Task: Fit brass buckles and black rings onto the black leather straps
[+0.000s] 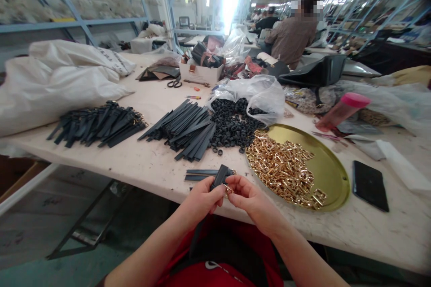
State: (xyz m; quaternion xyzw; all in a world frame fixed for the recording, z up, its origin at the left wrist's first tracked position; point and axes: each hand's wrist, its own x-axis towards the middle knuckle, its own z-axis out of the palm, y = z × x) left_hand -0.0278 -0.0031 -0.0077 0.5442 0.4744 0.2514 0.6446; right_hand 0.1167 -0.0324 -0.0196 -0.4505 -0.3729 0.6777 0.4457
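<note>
Black strap (220, 176), left of the gold tray (340, 175), sits pinched in the left hand (202, 197); the right hand (251, 199) grips a small clasp (229, 189), which could slip and fall past the worktop (151, 161) edge.

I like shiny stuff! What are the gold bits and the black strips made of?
Gold bits: probably metal, polished; they glint brightly. Black strips: maybe leather or imitation, matte; flat, thin, dull. Cannot tell which.
</note>
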